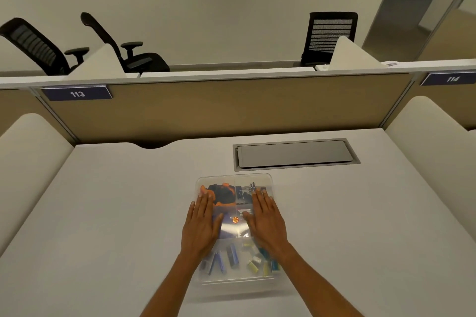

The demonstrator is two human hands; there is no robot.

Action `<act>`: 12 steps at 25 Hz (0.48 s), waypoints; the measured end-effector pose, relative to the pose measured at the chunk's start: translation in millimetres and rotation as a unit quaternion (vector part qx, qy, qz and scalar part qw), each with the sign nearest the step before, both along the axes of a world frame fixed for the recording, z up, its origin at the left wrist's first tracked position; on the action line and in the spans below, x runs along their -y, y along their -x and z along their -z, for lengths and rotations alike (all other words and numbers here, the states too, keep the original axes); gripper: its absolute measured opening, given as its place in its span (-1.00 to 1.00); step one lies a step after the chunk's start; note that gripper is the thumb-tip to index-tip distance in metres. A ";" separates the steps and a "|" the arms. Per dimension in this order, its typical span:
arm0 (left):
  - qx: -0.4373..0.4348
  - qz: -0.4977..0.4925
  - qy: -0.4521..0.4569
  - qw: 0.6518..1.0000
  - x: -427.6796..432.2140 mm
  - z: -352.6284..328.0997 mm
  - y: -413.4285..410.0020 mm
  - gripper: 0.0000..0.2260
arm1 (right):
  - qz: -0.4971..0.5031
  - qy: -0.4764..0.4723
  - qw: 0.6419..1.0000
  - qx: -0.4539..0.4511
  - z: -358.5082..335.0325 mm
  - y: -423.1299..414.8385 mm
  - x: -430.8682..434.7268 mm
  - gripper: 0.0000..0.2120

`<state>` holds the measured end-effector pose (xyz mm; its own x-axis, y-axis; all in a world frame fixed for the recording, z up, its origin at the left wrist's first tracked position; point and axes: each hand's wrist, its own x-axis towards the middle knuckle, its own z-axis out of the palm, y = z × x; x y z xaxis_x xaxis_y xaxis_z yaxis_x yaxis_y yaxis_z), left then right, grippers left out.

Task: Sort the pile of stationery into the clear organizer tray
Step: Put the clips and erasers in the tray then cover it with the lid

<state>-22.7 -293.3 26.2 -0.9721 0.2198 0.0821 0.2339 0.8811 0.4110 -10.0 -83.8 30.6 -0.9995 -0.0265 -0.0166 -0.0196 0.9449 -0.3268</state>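
The clear organizer tray (233,178) lies on the white desk in front of me, with a clear lid over it. Through the lid I see orange and black items (221,194) at the far left, binder clips (244,192) at the far right, blue staple strips (231,257) at the near left and yellow and teal pieces (260,265) at the near right. My left hand (202,226) lies flat on the lid's left half, fingers straight. My right hand (268,221) lies flat on the right half the same way. Both palms press on the lid.
A grey cable hatch (296,154) is set into the desk just beyond the tray. A tan partition (226,105) closes the back of the desk, and white padded dividers (435,141) stand at both sides. Black office chairs (329,36) stand beyond the partition.
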 end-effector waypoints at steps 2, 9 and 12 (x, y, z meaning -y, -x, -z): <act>-0.011 -0.005 0.007 1.000 -1.5 3.6 0.6 -0.32 | 0.010 -0.005 1.000 -0.010 8.6 -4.9 2.9 -0.24; 0.006 -0.032 0.076 0.997 -8.4 15.0 3.9 -0.25 | 0.031 -0.024 0.999 -0.012 18.5 -3.6 9.7 -0.21; -0.005 -0.019 0.098 0.995 -9.8 17.8 5.8 -0.28 | 0.030 -0.039 0.999 -0.013 21.9 -2.0 11.2 -0.23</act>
